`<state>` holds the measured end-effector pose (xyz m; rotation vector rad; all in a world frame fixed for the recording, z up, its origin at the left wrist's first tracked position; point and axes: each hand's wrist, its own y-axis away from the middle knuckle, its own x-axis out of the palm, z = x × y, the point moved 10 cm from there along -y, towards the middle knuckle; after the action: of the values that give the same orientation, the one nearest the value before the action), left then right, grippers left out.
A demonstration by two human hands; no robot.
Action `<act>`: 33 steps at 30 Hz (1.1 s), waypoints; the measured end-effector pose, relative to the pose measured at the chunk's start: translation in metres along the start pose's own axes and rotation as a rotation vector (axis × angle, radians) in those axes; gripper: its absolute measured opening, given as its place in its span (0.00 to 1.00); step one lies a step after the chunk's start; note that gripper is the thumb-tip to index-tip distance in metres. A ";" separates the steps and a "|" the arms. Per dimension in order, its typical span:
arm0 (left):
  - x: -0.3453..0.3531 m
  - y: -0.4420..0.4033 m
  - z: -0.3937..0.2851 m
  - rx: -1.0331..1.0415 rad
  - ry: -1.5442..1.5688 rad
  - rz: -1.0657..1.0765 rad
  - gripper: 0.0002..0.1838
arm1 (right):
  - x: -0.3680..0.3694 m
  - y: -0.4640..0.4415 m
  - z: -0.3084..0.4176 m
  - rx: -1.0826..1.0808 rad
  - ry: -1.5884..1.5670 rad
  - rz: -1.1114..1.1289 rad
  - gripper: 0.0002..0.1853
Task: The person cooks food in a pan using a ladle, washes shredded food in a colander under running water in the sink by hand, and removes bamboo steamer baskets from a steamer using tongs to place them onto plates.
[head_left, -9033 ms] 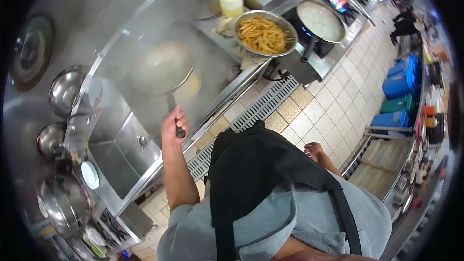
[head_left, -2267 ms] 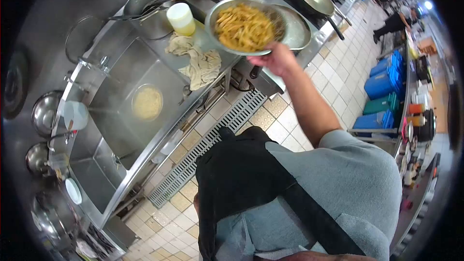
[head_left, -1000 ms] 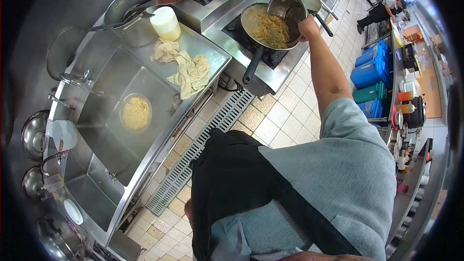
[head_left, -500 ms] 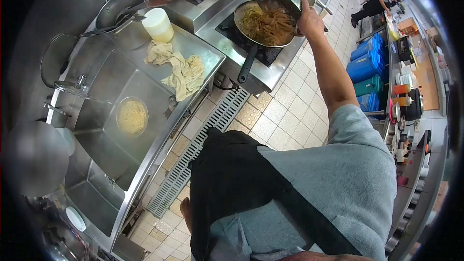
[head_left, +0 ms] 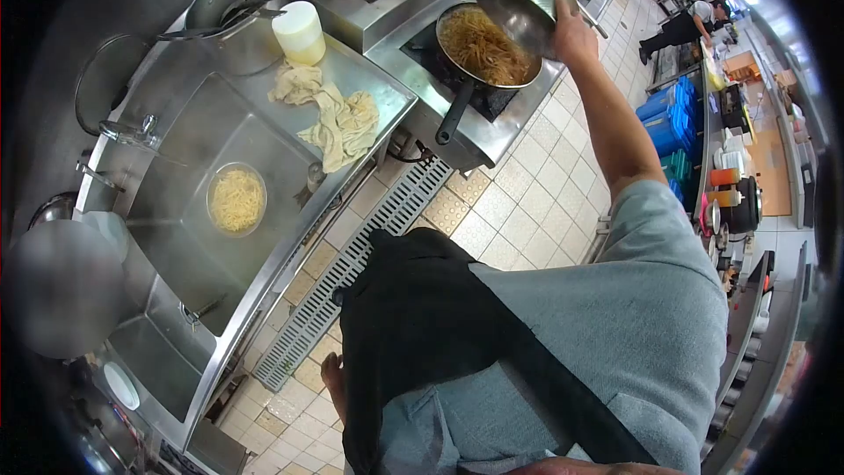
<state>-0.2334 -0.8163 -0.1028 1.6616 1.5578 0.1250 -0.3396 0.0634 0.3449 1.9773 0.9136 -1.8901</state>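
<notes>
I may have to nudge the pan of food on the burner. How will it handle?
The pan will probably feel heavy, since food covers most of its inside. Its long handle sticks out well past the rim, so a knock there may swivel it. The food looks loose and stringy; some could slide if it tilts.

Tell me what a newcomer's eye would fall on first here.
Probably the right hand holding a round, silvery metal bowl tilted over brown strips of food in a black-handled pan on the steel stove. Next, perhaps, the round heap of pale yellow strips inside the steel sink at left, then the crumpled cream cloth on the counter between them.
</notes>
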 end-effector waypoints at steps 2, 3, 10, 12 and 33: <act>-0.001 -0.009 0.008 0.292 -0.314 0.026 0.14 | -0.010 0.009 -0.003 0.014 -0.073 -0.098 0.33; 0.013 -0.004 0.012 0.570 -0.626 0.048 0.14 | -0.020 0.008 -0.001 0.016 -0.145 -0.189 0.33; 0.007 0.043 0.019 -0.238 0.155 0.141 0.23 | -0.030 0.037 0.017 0.124 -0.710 0.168 0.21; 0.000 0.062 -0.016 -0.369 0.218 0.075 0.22 | 0.001 0.055 0.023 0.140 -0.996 0.214 0.16; -0.166 0.229 0.229 -0.695 0.890 -0.464 0.21 | 0.185 0.305 0.461 0.266 -1.152 1.108 0.15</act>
<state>0.0413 -1.0448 -0.0356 0.6615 2.1421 1.1341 -0.5368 -0.3917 0.0385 0.7404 -0.6403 -1.8738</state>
